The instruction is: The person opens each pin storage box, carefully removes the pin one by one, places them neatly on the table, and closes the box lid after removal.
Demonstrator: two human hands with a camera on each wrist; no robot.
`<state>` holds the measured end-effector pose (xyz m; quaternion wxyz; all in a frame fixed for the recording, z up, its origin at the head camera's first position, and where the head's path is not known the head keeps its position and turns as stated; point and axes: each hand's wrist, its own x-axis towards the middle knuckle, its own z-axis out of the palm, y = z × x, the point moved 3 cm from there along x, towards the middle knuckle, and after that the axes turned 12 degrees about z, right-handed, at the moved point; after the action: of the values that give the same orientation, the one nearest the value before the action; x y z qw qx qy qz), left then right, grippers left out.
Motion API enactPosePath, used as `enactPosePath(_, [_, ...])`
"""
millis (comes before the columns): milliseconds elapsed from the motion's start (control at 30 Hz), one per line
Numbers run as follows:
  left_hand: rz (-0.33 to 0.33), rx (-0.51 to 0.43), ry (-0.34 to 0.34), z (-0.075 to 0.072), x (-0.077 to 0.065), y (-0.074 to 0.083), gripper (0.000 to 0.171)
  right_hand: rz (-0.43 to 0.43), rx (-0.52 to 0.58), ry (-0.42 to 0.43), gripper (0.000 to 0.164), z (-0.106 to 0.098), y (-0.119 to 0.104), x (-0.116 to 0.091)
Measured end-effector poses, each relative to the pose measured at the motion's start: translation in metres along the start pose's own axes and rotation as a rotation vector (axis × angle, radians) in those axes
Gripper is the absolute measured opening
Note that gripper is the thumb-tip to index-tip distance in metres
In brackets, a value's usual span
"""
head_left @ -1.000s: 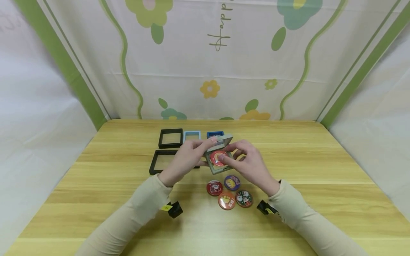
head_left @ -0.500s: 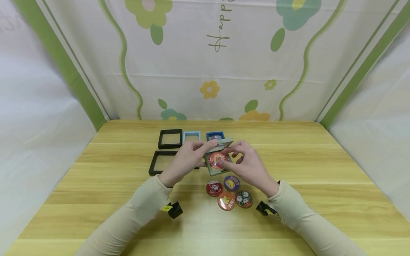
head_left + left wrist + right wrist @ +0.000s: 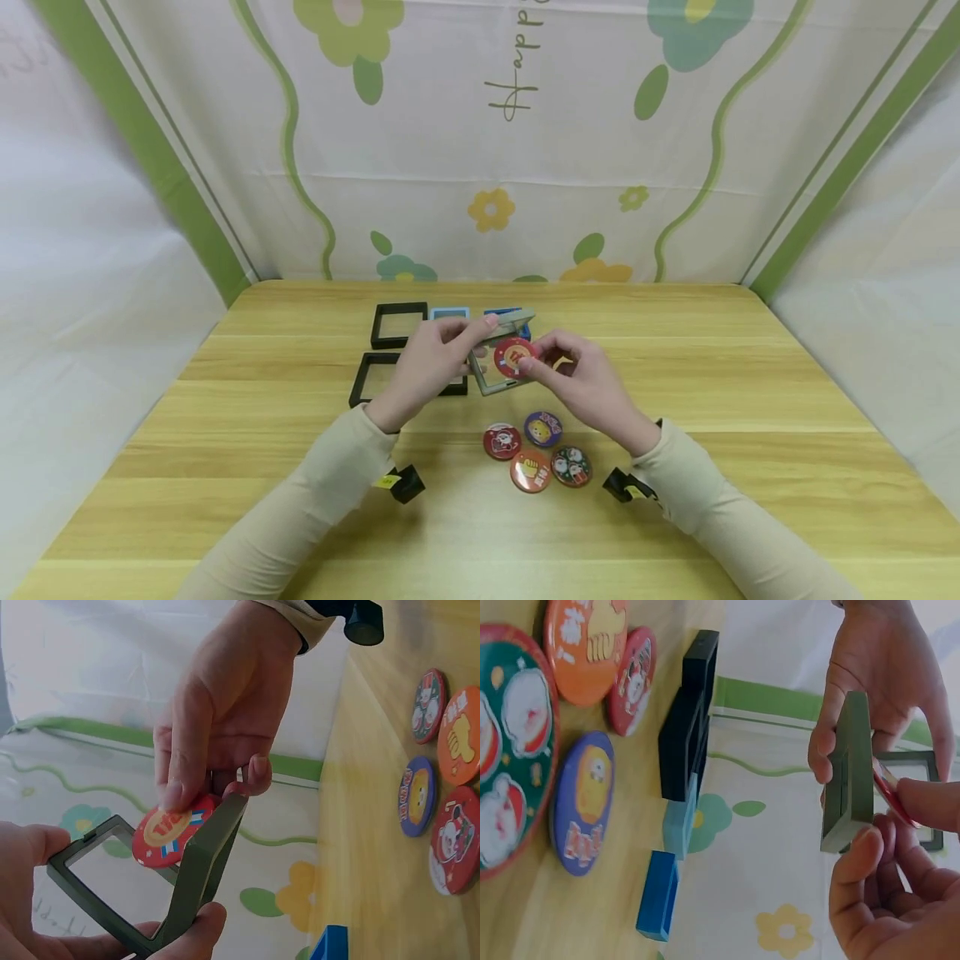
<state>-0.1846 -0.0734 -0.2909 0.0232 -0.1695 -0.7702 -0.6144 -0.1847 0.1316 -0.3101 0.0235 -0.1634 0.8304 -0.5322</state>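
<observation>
My left hand (image 3: 429, 362) grips a grey-green hinged display frame (image 3: 196, 874), its two halves spread apart in a V with clear film inside. My right hand (image 3: 592, 385) pinches a round red badge (image 3: 512, 358) with gold and blue print, thumb on its face. In the left wrist view the badge (image 3: 169, 838) is tilted between the two halves. Seen from the right wrist, one half of the frame (image 3: 849, 772) stands nearly edge-on and the badge (image 3: 889, 791) shows as a thin edge behind it. Whether the badge touches the film I cannot tell.
Several round badges lie on the wooden table nearer me, among them an orange one (image 3: 530, 472) and a purple one (image 3: 543, 428). Behind my left hand are black frames (image 3: 400, 325), a light blue frame (image 3: 450, 313) and a dark blue frame (image 3: 658, 894).
The display frame has shifted slightly left and up in my left hand. The red badge, earlier flat over the lower half, now sits higher and further right in my right fingers.
</observation>
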Motion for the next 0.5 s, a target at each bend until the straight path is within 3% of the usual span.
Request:
enactPosePath(300, [-0.008,-0.055,0.037,-0.008,0.001,0.005,0.062,0.002,0.111,-0.016,0.014,-0.012,-0.004,0.001])
enactPosePath(500, [-0.013,-0.032,0.063,-0.013,0.002,0.005,0.066,0.065,0.1,-0.121,0.017,-0.025,-0.005,0.004])
